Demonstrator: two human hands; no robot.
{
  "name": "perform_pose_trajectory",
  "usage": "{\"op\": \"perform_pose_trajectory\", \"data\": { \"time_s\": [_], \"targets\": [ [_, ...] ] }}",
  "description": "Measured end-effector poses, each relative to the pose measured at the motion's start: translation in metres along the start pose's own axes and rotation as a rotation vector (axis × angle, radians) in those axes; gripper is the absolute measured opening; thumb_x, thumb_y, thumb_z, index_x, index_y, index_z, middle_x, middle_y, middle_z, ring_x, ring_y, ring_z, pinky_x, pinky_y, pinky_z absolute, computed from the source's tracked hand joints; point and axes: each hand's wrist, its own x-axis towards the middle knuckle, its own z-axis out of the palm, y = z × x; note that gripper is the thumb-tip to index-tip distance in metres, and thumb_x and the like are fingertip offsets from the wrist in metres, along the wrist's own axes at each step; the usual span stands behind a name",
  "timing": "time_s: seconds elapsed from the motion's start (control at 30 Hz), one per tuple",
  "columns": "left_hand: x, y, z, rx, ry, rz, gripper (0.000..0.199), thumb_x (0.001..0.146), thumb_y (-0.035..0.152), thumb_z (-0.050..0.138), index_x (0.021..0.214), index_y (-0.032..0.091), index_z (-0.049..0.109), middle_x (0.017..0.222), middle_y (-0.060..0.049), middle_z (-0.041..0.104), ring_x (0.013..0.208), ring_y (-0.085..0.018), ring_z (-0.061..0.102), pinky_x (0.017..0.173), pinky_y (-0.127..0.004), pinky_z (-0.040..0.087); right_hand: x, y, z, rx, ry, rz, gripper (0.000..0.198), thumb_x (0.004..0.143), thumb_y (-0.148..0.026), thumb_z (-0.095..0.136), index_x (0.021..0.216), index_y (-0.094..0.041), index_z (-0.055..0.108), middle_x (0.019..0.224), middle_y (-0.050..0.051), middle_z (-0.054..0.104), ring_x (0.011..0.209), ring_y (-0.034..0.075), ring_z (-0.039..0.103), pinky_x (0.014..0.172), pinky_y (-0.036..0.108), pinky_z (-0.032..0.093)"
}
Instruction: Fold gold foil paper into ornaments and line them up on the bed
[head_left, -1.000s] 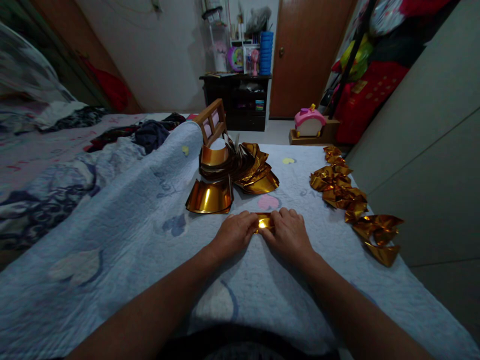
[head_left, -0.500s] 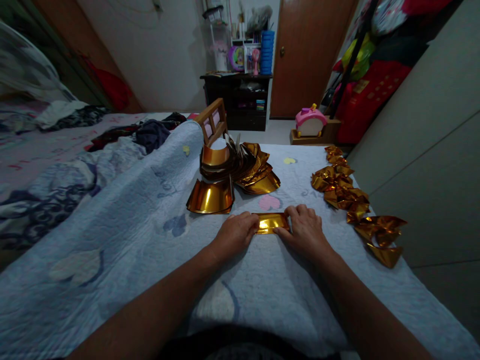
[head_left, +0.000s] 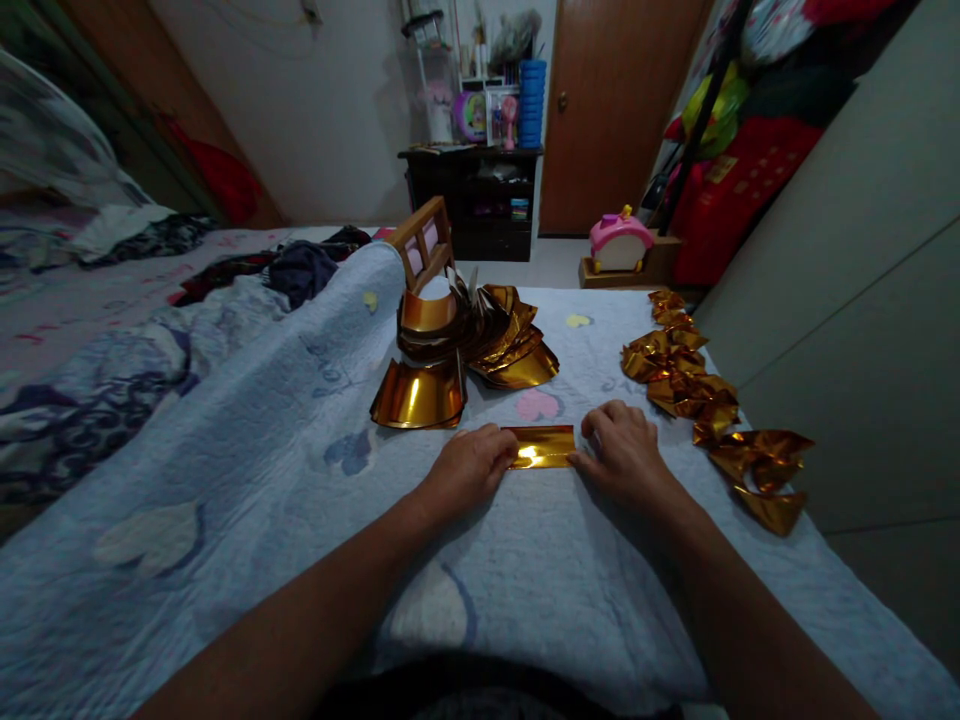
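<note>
A folded strip of shiny gold foil paper [head_left: 541,447] lies on the blue quilted bedspread, its long side running left to right. Fingers and thumb of my left hand [head_left: 471,462] pinch its left end. My right hand [head_left: 621,447] is just past the right end, thumb and fingers apart, with the thumb tip close to the lower right corner; whether it touches the paper I cannot tell. Beyond my hands sits a fanned pile of curved gold foil sheets [head_left: 420,392]. Crumpled, folded gold foil pieces [head_left: 686,385] form a row to the right.
The bedspread [head_left: 247,560] rises in a ridge on the left, with rumpled clothes [head_left: 300,272] behind it. A small wooden frame [head_left: 424,245] stands behind the foil pile. A dark cabinet [head_left: 491,235] and a pink toy case [head_left: 621,243] are farther back. A pale panel [head_left: 855,330] borders the right side.
My right hand has let go of the foil strip's right end and moved slightly right, uncovering that end. My left hand keeps its pinch on the left end.
</note>
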Motion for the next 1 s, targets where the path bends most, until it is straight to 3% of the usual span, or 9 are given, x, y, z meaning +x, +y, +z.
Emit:
{"op": "perform_pose_trajectory", "data": {
  "time_s": [0.1,0.23,0.4,0.63,0.83,1.0],
  "targets": [
    [0.0,-0.002,0.0,0.028,-0.011,0.007,0.015,0.096,0.017,0.052,0.09,0.02,0.065,0.089,-0.003,0.064,0.081,-0.018,0.06,0.073,-0.029,0.043,0.002,-0.009,-0.004,0.163,0.07,-0.092,0.004,0.084,-0.02,0.06,0.088,-0.02,0.059,0.1,0.009,0.057,0.098,0.027,0.048,0.084,0.037,0.035],
    [0.0,-0.005,0.002,0.043,-0.008,0.01,0.014,0.096,0.019,0.052,0.092,0.02,0.066,0.091,-0.003,0.066,0.084,-0.018,0.061,0.075,-0.03,0.043,0.004,-0.027,0.001,0.298,-0.086,-0.234,0.009,0.089,-0.015,0.05,0.084,-0.02,0.057,0.085,0.005,0.06,0.084,0.021,0.051,0.079,0.033,0.037],
    [0.001,-0.001,0.004,0.055,0.004,-0.002,0.017,0.099,0.029,0.053,0.092,0.019,0.065,0.092,-0.004,0.067,0.086,-0.02,0.06,0.078,-0.032,0.041,0.005,-0.039,0.015,0.19,-0.199,-0.182,0.01,0.093,-0.019,0.053,0.087,-0.018,0.061,0.086,0.005,0.064,0.083,0.02,0.053,0.078,0.032,0.035],
    [0.003,0.005,0.009,0.154,0.093,-0.119,0.024,0.093,0.043,0.063,0.087,0.02,0.066,0.099,-0.006,0.061,0.1,-0.026,0.055,0.088,-0.038,0.038,0.005,-0.041,0.02,0.121,-0.143,-0.157,0.012,0.095,-0.02,0.051,0.092,-0.018,0.062,0.094,0.007,0.061,0.087,0.02,0.052,0.076,0.031,0.034],
    [0.005,0.007,0.007,0.109,0.032,-0.169,0.021,0.092,0.042,0.063,0.089,0.021,0.065,0.103,-0.005,0.059,0.105,-0.026,0.052,0.09,-0.038,0.036,0.003,-0.048,0.021,0.082,-0.132,-0.104,0.008,0.095,-0.023,0.054,0.093,-0.017,0.06,0.097,0.008,0.06,0.092,0.022,0.052,0.08,0.033,0.035],
    [0.005,0.009,0.004,0.071,0.0,-0.199,0.018,0.092,0.039,0.064,0.089,0.021,0.065,0.105,-0.005,0.059,0.106,-0.027,0.051,0.092,-0.039,0.036,0.002,-0.056,0.018,0.021,-0.118,-0.057,0.017,0.093,-0.033,0.06,0.101,-0.018,0.061,0.103,0.011,0.059,0.096,0.026,0.051,0.082,0.035,0.035]
  ]
}}
